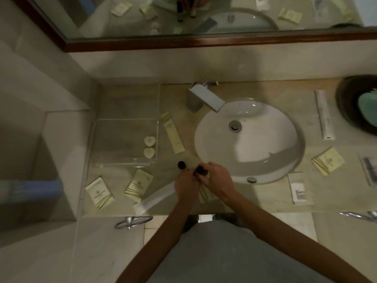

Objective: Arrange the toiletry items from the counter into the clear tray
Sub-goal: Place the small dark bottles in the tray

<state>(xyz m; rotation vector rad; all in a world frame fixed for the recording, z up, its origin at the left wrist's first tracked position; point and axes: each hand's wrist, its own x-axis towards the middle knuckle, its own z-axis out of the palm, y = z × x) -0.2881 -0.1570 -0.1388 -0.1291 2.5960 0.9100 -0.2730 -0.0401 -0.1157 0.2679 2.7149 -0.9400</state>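
The clear tray sits at the counter's left end and holds two heart-shaped soaps near its right wall. A small dark-capped bottle stands just right of the tray's front corner. My left hand and my right hand meet in front of the sink, both closed around another small dark bottle. A long cream box lies between tray and sink. Two cream packets and a white tube lie near the front edge.
A white sink with a chrome faucet fills the counter's middle. To its right lie a white tube, a cream packet, sachets and a dark round bowl. A mirror runs along the back.
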